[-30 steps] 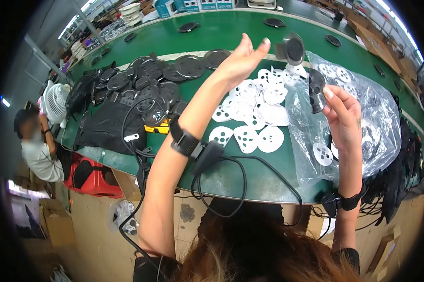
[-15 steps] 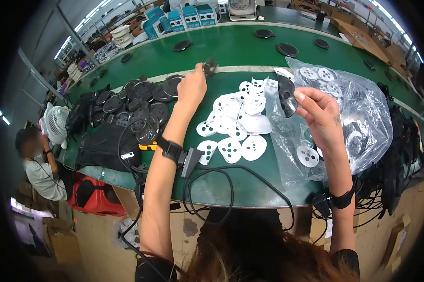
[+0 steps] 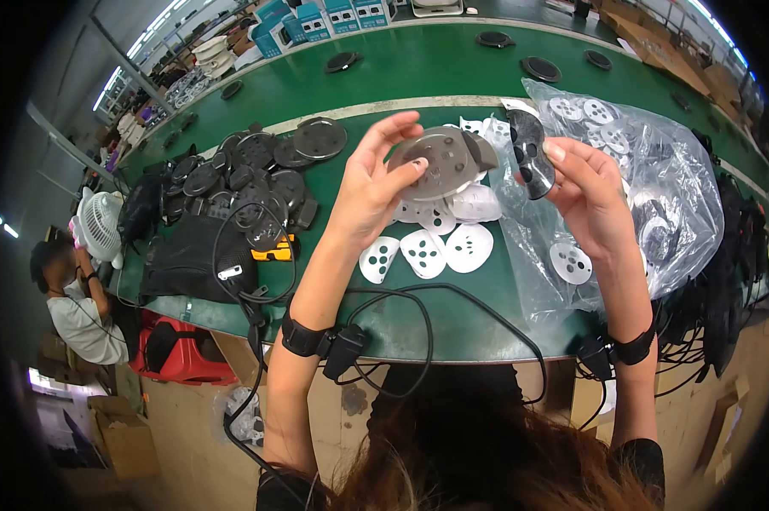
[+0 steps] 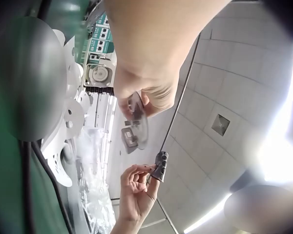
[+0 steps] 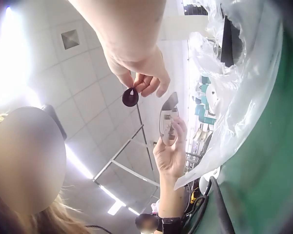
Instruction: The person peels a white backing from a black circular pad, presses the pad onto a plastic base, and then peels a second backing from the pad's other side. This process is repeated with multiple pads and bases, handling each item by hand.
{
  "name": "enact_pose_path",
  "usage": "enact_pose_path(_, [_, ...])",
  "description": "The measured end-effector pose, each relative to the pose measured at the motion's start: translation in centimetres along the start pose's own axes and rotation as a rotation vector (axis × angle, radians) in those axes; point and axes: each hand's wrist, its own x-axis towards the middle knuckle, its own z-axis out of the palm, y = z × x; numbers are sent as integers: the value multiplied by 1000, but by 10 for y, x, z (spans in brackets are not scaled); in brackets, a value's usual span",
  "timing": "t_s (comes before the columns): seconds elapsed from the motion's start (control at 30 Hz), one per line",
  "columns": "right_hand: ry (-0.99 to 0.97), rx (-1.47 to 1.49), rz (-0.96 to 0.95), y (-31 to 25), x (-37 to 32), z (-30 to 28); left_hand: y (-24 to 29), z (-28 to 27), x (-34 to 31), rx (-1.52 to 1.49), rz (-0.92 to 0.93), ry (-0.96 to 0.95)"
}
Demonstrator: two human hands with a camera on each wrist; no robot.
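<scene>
In the head view the left hand (image 3: 369,183) holds a round grey-brown disc (image 3: 440,162) by its left edge, thumb on its face; a dark tab sticks out at the disc's right. The right hand (image 3: 590,198) pinches a curved black piece with holes (image 3: 531,153) between thumb and fingers. The disc and the curved piece are held apart, above white perforated discs (image 3: 469,247) on the green table. From the left wrist view, the disc (image 4: 139,122) appears edge-on and the curved piece (image 4: 160,165) stands upright in the right hand (image 4: 136,197).
Black round parts (image 3: 256,153) are heaped at the left, by a black mesh bag (image 3: 198,264). A clear plastic bag with white discs (image 3: 682,204) lies at the right. Cables (image 3: 478,298) cross the front edge. Black discs (image 3: 541,70) sit on the green surface behind. Someone sits far left (image 3: 82,315).
The left hand went left to the black parts, then came back right with a different-looking round disc, now near the right hand. The right hand kept its curved piece.
</scene>
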Motion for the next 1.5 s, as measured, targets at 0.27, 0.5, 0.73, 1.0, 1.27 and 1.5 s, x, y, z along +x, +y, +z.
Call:
enact_pose_path(0.27, [-64, 152, 48, 8, -1, 4, -2, 7, -6, -87, -177, -21])
enact_pose_path(0.5, [-67, 130, -47, 6, 0, 2, -7, 6, -9, -151, -232, 11])
enact_pose_path(0.73, [-53, 94, -64, 8, 1, 4, -5, 4, -6, -267, -206, 21])
enact_pose_path(1.0, [-37, 25, 104, 16, 1, 4, -17, 6, -8, -604, -333, 27])
enact_pose_path(1.27, [-51, 78, 99, 16, 0, 5, -6, 22, -17, -111, -315, 54])
enact_pose_path(1.5, [-14, 101, 65, 11, 2, 2, -6, 14, -11, -465, -369, -53])
